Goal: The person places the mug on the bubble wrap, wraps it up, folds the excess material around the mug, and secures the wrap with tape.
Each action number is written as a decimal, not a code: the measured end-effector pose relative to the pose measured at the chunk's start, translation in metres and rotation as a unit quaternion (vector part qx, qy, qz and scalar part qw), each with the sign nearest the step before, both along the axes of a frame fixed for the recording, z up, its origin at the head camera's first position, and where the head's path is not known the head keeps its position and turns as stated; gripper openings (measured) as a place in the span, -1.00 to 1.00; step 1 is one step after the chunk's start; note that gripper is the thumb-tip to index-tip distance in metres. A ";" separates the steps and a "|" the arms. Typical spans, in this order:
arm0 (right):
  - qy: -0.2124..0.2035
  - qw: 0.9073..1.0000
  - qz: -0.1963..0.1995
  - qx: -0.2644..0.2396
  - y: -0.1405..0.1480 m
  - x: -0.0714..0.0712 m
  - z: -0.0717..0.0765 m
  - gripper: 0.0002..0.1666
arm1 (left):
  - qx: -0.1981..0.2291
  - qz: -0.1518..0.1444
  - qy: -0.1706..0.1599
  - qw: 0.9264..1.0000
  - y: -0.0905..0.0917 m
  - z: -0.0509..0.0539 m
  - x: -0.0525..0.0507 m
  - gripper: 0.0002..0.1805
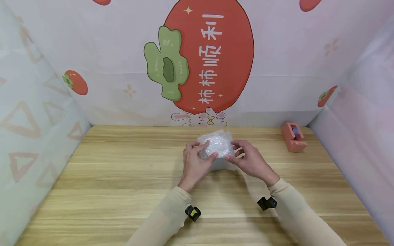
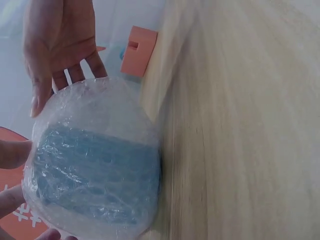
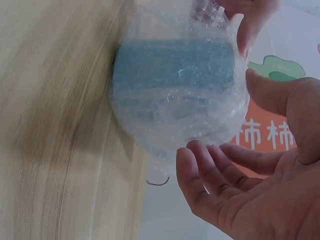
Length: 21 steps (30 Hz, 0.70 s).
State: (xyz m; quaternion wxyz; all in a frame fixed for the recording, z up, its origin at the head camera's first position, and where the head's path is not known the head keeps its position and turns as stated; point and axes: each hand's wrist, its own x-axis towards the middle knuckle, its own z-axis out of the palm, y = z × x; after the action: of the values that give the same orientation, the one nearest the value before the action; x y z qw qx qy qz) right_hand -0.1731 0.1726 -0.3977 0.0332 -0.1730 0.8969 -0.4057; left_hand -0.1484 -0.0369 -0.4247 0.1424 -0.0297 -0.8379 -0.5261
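Note:
A bubble-wrapped package stands on the wooden table in the head view, with a blue block-like thing showing through the clear wrap. What the blue thing is cannot be made out. My left hand holds the package on its left side, thumb on the near top edge and fingers along the side and top. On the other side, my right hand has its thumb at the top edge and curled fingers against the wrap. In the left wrist view, loose bubble wrap bulges past the blue part at the right hand's end.
An orange-pink tape dispenser stands at the table's back right. The wooden table meets a printed cloth backdrop behind, with cloth walls at both sides. Black wrist cameras sit on both sleeves.

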 end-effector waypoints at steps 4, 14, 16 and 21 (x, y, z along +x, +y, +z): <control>0.002 1.000 -0.013 0.013 0.014 -0.003 0.002 -0.38 | 0.011 0.000 -0.004 1.000 -0.003 -0.003 -0.001 -0.43; 0.026 0.987 -0.129 0.092 0.092 -0.027 0.010 -0.46 | 0.014 -0.004 -0.003 1.000 -0.005 -0.003 -0.002 -0.46; 0.042 0.979 -0.166 0.111 0.111 -0.033 0.008 -0.47 | 0.012 -0.002 -0.003 1.000 -0.005 -0.003 -0.002 -0.46; 0.067 0.959 -0.240 0.136 0.149 -0.045 0.005 -0.47 | 0.014 -0.002 -0.007 1.000 -0.005 -0.003 -0.004 -0.47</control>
State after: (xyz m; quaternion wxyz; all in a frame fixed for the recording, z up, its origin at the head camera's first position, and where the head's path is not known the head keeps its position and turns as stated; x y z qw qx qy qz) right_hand -0.2180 0.3218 -0.3930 -0.1021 0.0261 0.9590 -0.2631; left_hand -0.1521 -0.0417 -0.4280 0.1361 -0.0254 -0.8314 -0.5381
